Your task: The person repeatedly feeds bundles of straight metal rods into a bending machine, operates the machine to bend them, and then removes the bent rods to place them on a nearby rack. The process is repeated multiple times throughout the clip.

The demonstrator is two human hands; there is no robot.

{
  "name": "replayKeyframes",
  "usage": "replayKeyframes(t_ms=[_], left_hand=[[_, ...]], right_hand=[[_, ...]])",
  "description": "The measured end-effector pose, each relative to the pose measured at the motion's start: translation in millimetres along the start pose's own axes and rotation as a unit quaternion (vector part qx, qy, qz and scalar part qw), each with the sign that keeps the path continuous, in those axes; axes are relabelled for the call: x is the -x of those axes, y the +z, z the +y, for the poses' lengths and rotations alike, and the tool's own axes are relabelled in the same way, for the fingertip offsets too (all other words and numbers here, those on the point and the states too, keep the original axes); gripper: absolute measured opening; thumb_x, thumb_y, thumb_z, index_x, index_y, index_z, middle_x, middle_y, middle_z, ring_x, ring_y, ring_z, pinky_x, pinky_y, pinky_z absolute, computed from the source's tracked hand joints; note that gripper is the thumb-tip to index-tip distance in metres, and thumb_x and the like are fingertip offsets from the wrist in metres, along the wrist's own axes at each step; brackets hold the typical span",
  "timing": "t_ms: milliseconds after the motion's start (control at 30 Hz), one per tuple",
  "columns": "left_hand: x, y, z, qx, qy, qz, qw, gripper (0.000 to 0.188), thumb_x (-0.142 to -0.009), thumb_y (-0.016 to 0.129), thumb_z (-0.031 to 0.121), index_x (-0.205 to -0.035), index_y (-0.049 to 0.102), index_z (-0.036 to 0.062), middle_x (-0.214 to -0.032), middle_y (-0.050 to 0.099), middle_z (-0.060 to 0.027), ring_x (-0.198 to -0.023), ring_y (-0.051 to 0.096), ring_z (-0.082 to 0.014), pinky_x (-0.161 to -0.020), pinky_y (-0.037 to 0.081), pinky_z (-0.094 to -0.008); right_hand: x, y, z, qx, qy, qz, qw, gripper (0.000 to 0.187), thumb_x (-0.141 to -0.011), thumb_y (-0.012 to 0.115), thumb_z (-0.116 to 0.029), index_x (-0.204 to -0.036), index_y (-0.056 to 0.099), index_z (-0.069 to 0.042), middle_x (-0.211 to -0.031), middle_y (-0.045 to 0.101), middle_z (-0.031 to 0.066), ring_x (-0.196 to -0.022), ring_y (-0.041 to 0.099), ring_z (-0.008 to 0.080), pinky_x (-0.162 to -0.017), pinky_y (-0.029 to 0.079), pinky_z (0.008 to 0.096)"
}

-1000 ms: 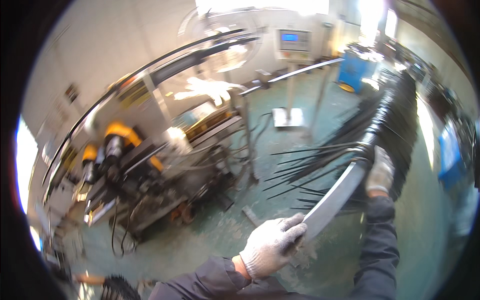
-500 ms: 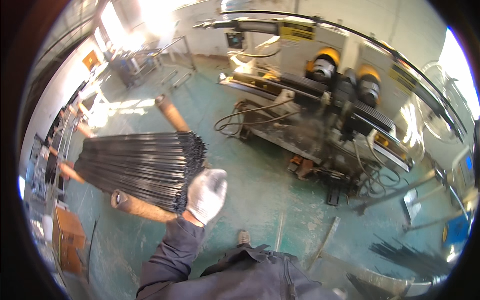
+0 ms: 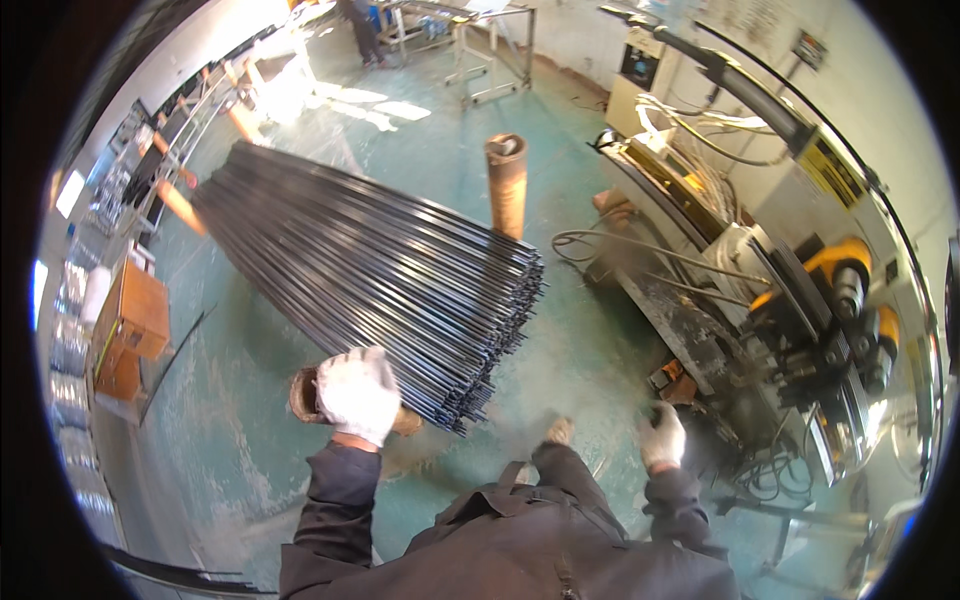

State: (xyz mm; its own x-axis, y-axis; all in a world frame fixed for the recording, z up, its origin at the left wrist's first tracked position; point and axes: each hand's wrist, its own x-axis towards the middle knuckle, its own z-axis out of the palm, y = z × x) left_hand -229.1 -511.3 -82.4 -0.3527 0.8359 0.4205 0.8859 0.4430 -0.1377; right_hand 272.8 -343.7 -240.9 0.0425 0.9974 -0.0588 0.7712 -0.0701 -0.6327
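Observation:
A wide bundle of long, thin dark metal rods [image 3: 370, 260] lies slantwise on the left, its uneven cut ends facing me. My left hand [image 3: 358, 397], in a white glove, is over the brown-wrapped post [image 3: 305, 395] at the near side of the bundle, by the rods' edge. Its fingers look curled, but what they grip, if anything, is hidden. My right hand [image 3: 662, 437], also gloved, hangs apart from the rods on the right, near the machine. Its fingers are too blurred to make out.
Another brown-wrapped post [image 3: 507, 185] stands upright at the bundle's far side. A machine with yellow-and-black motors [image 3: 845, 270] and loose cables fills the right. Brown boxes [image 3: 135, 320] stand at left. A person's legs [image 3: 362, 35] show at the back by a metal frame.
The view has swung left and closer to the rods. My left hand has gone from the rods' cut ends to the near post. My right hand has come into view.

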Motion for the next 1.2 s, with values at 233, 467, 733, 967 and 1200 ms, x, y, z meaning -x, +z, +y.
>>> replayKeyframes(t_ms=[233, 467, 733, 967, 1200], left_hand=[[-30.5, -16.9, 1.1, 0.220, -0.095, 0.075, 0.968, 0.014, -0.088, 0.080, 0.004, -0.100, 0.074, 0.0083, -0.096, 0.079, -0.0133, -0.081, 0.075, -0.0360, -0.073, 0.059, -0.0464], [-51.4, -16.7, 0.2, 0.229, -0.186, 0.032, 0.955, 0.020, -0.080, 0.081, -0.003, -0.096, 0.075, 0.0073, -0.087, 0.078, -0.0128, -0.074, 0.077, -0.0367, -0.070, 0.061, -0.0433], [-56.1, -10.2, 1.3, 0.195, -0.222, 0.019, 0.955, 0.028, -0.080, 0.082, -0.006, -0.104, 0.073, 0.0066, -0.096, 0.080, -0.0170, -0.081, 0.079, -0.0388, -0.071, 0.061, -0.0461], [-55.2, -8.1, 2.2, 0.188, -0.233, 0.061, 0.952, 0.020, -0.080, 0.083, -0.001, -0.096, 0.075, 0.0087, -0.090, 0.078, -0.0132, -0.071, 0.075, -0.0355, -0.066, 0.058, -0.0439], [-54.9, -21.4, 4.2, 0.238, -0.230, 0.083, 0.940, 0.020, -0.081, 0.085, 0.000, -0.095, 0.076, 0.0106, -0.090, 0.079, -0.0104, -0.070, 0.074, -0.0312, -0.065, 0.057, -0.0428]], right_hand=[[-94.8, 198.7, -226.1, 0.080, -0.300, -0.217, 0.925, 0.070, -0.086, 0.095, -0.037, -0.144, 0.069, -0.008, -0.133, 0.074, 0.0192, -0.131, 0.068, 0.0413, -0.111, 0.056, 0.0526], [-123.9, 327.3, -330.8, 0.226, -0.336, -0.275, 0.872, 0.093, -0.080, 0.098, -0.063, -0.136, 0.060, 0.000, -0.134, 0.068, 0.0201, -0.129, 0.064, 0.0388, -0.113, 0.054, 0.0498], [-140.7, 344.4, -349.1, 0.255, -0.315, -0.395, 0.824, 0.061, -0.091, 0.091, -0.046, -0.127, 0.069, -0.001, -0.124, 0.079, 0.0243, -0.117, 0.079, 0.0433, -0.101, 0.064, 0.0525], [-180.8, 346.5, -361.7, 0.245, -0.303, -0.456, 0.800, 0.047, -0.090, 0.092, -0.037, -0.119, 0.082, -0.002, -0.114, 0.084, 0.0235, -0.116, 0.081, 0.0411, -0.101, 0.064, 0.0478], [-203.3, 323.5, -378.9, 0.277, -0.321, -0.444, 0.790, 0.063, -0.093, 0.095, -0.046, -0.133, 0.079, 0.001, -0.110, 0.085, 0.0196, -0.097, 0.084, 0.0278, -0.090, 0.067, 0.0418]])
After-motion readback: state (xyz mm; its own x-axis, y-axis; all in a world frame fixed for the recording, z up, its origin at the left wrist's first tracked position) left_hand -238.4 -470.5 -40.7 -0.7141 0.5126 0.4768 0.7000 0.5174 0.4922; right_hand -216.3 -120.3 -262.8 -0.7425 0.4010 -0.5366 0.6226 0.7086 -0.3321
